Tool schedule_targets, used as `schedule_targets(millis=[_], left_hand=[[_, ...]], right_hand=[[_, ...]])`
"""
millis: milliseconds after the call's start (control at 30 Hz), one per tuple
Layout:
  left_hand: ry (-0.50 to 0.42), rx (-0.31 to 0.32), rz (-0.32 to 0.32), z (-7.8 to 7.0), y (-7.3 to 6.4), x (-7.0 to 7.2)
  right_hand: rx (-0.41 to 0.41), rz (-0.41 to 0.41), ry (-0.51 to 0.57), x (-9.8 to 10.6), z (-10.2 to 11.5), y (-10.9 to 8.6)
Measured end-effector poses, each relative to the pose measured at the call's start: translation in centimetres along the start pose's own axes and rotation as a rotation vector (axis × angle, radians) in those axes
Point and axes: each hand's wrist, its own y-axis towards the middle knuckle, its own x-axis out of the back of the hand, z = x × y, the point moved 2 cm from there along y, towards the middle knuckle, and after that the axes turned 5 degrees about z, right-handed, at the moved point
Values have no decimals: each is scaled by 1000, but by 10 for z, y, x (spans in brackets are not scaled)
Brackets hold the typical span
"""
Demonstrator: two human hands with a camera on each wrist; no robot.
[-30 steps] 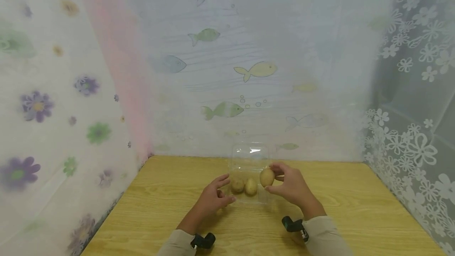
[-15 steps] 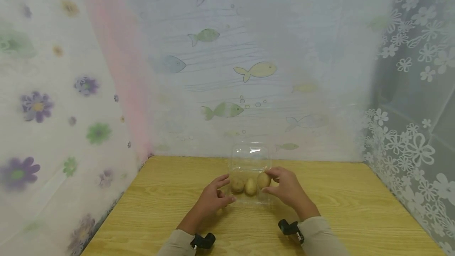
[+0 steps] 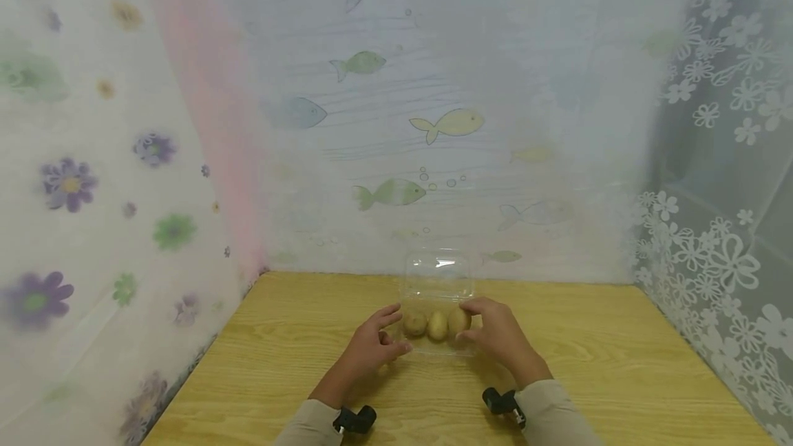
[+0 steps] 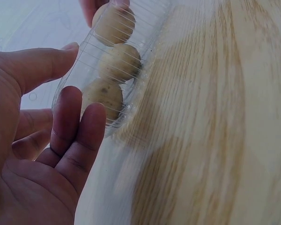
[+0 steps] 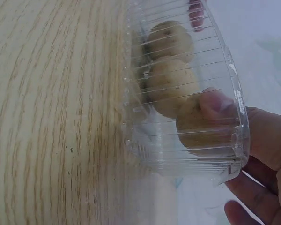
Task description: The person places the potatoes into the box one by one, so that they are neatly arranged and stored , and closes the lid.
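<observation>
At the right end of the clear container, the right-hand potato now sits low, beside the middle potato, which stands next to the left-hand potato. A second ago it was held up near the container's right rim; half a second ago it was lower, and now it lines up with the other two. That suggests the placing of this third potato is almost done, with the letting go yet to come; whether its weight already rests on the base cannot be told.

The right hand holds this potato between thumb and forefinger, the fingers parted only by its width. In the right wrist view the thumb lies on the potato's skin inside the wall, while other fingers are outside the plastic.

The left hand has hardly moved. Its fingers are loosely bent and well spread from the thumb around the container's left end, just beside the left-hand potato, with no potato in their hold; whether they press the plastic is unclear. The lid stands raised at the back, and the container rests on the wooden counter
</observation>
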Motion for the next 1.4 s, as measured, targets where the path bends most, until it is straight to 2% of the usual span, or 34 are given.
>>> schedule_targets(millis=[267, 833, 1100, 1400], left_hand=[[-7, -8, -14, -2, 0, 0], [-18, -6, -15, 0, 1, -1], [5, -8, -16, 0, 2, 1], [-1, -8, -18, 0, 2, 1]], right_hand=[[25, -1, -50, -1, 3, 0], [-49, 53, -69, -7, 4, 3], [-2, 35, -130, -9, 3, 6], [2, 50, -120, -7, 2, 6]])
